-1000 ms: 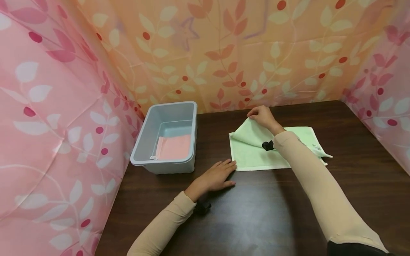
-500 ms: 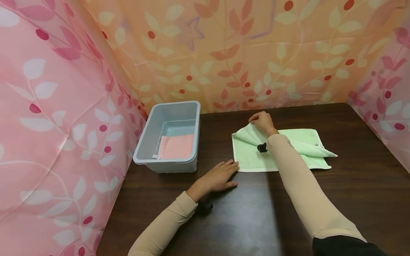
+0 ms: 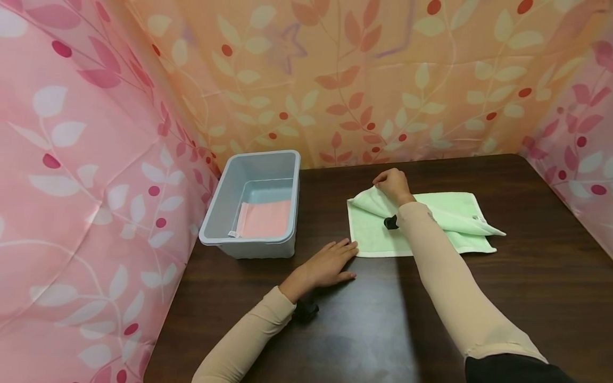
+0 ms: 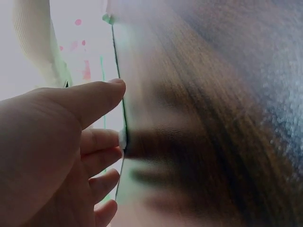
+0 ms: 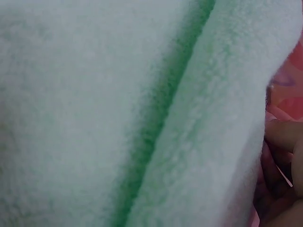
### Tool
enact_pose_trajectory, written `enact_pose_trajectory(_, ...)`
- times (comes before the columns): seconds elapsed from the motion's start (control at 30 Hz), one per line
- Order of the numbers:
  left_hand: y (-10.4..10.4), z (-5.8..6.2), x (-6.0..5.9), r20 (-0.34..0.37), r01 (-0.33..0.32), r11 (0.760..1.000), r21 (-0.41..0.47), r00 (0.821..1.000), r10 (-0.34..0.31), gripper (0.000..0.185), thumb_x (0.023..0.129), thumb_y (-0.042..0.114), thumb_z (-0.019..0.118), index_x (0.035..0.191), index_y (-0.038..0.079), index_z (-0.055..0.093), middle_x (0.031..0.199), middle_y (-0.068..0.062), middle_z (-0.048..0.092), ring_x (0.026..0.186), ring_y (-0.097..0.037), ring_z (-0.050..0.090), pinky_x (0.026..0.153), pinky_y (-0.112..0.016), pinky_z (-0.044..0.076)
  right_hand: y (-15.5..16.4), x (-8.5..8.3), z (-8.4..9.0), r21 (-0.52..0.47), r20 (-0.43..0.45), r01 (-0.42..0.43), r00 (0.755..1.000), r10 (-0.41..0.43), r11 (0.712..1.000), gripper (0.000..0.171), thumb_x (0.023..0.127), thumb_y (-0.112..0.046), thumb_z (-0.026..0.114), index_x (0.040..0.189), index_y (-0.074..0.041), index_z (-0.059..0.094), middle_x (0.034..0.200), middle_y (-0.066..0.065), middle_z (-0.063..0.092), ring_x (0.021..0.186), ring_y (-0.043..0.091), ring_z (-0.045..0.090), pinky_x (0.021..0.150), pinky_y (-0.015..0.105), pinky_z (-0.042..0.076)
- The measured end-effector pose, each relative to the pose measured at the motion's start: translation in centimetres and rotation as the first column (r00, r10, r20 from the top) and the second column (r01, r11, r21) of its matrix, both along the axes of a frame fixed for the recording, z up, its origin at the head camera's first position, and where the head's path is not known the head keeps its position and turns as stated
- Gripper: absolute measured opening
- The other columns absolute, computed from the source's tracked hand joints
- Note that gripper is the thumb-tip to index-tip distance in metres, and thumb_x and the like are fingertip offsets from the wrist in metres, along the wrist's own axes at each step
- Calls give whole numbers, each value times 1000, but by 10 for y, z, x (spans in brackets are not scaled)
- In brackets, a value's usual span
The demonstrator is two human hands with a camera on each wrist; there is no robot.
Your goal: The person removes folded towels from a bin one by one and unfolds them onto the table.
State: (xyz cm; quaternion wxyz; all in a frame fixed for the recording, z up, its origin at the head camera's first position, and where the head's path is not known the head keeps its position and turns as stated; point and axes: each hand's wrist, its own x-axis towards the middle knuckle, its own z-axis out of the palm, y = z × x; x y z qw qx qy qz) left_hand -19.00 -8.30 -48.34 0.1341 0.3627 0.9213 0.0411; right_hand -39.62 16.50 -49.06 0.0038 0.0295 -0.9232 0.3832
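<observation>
A light green towel [image 3: 383, 242] with a white border lies partly folded on the dark wooden table. My right hand [image 3: 395, 185] pinches its raised far-left edge, lifting a flap that sags toward the middle. In the right wrist view the fuzzy towel [image 5: 85, 104] fills most of the picture, with my fingers [image 5: 284, 137] at its edge on the right. My left hand [image 3: 328, 265] lies flat with fingers straight, fingertips at the towel's near-left corner. Seen from the left wrist, the thumb [image 4: 102, 97] is spread from the other fingers beside the towel's edge.
Left of the towel stands a grey-blue plastic bin [image 3: 293, 234] holding a folded pink cloth [image 3: 264, 219] with a small white tag. Patterned curtains [image 3: 335, 80] hang along the table's back and sides. The dark table [image 3: 364, 319] extends in front of the towel.
Over the last second my right hand has drawn the lifted flap slightly nearer, and the right forearm has swung left. My left hand stays at the corner. The head view shifted slightly.
</observation>
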Motion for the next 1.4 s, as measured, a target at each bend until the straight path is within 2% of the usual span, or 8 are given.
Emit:
enact_pose_trajectory(0.4, 0, 1, 1, -4, -3, 1000, 1, 1000, 3, 66, 101, 46, 51, 156, 16, 31, 165, 1, 25, 156, -19, 19, 126, -42, 20, 5, 5, 10, 28, 9, -34, 999, 33, 999, 21, 93, -8, 65, 111, -1, 73, 121, 22, 67, 116, 37, 56, 104, 52, 45)
enact_pose_trajectory(0.6, 1, 0, 0, -22, 3, 1000, 1, 1000, -3, 66, 101, 47, 51, 155, 15, 33, 165, 0, 27, 155, -20, 20, 126, -42, 22, 21, 10, 27, 45, -30, -84, 996, 85, 995, 24, 95, -9, 65, 115, 1, 71, 119, 23, 68, 107, 37, 62, 92, 50, 52)
enact_pose_trajectory(0.77, 1, 3, 0, -16, -1, 1000, -2, 1000, 1, 66, 101, 48, 51, 155, 15, 34, 165, 0, 28, 155, -20, 20, 126, -41, 21, 32, 20, 41, 44, -69, -146, 986, 149, 988, 23, 94, -13, 68, 113, -2, 73, 113, 21, 71, 99, 35, 67, 85, 46, 56)
enact_pose_trajectory(0.97, 4, 4, 0, -14, 0, 1000, -23, 1000, 0, 67, 100, 50, 51, 155, 15, 34, 165, 0, 28, 155, -19, 20, 127, -41, 20, 48, 44, 55, 35, -48, -208, 977, 210, 977, 24, 93, -18, 69, 114, -8, 73, 112, 17, 72, 97, 32, 67, 77, 40, 57)
enact_pose_trajectory(1.07, 6, 2, -1, -34, 8, 1000, -29, 999, -9, 68, 100, 50, 52, 154, 14, 35, 164, -1, 29, 155, -19, 21, 126, -41, 20, 61, 60, 60, 16, -27, -226, 974, 226, 974, 25, 93, -19, 70, 116, -10, 72, 113, 16, 73, 99, 32, 70, 79, 40, 58)
enact_pose_trajectory(1.17, 9, -1, -1, -58, 36, 999, -26, 998, -37, 68, 99, 50, 52, 154, 14, 35, 165, -1, 28, 155, -20, 21, 126, -41, 21, 77, 78, 64, 10, -15, -233, 972, 233, 973, 27, 93, -23, 70, 118, -12, 72, 114, 14, 74, 101, 28, 71, 81, 33, 58)
enact_pose_trajectory(1.3, 13, -5, 0, -86, 82, 996, -21, 993, -84, 68, 100, 49, 51, 155, 15, 32, 165, -2, 27, 155, -20, 22, 126, -41, 22, 102, 101, 68, 15, -13, -214, 977, 214, 977, 33, 91, -35, 71, 120, -18, 71, 119, 10, 73, 98, 12, 71, 79, 18, 53)
enact_pose_trajectory(1.4, 15, -6, 0, -98, 96, 995, -30, 990, -99, 68, 101, 49, 50, 156, 15, 32, 165, -2, 26, 155, -20, 23, 126, -41, 23, 124, 115, 67, 13, -18, -183, 983, 183, 983, 38, 90, -40, 71, 122, -19, 71, 122, 10, 72, 94, -2, 66, 77, 13, 51)
